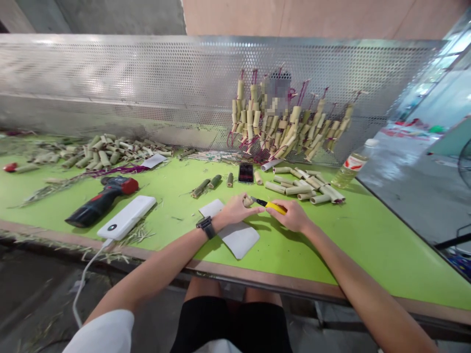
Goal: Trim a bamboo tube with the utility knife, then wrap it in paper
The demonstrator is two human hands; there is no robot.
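Note:
My left hand (235, 210), with a dark watch on its wrist, is closed around a short bamboo piece (248, 201). In my right hand (292, 214) is a yellow utility knife (275, 208), its dark front end and blade pointing left at the bamboo's end. Whether the blade touches the bamboo I cannot tell. Beneath my left wrist lies a white paper sheet (240, 240) on the green tabletop (294, 255). Just beyond my hands are cut bamboo pieces (215, 181) and a small dark-screened device (246, 172).
At left lie a cordless drill (106, 198), a white power bank (128, 216) with a cable, and a heap of bamboo tubes (106, 149). More bamboo tubes (301, 187) and an oil bottle (351, 164) stand right. Tied bamboo bundles (287, 127) hang on the perforated metal panel (165, 73).

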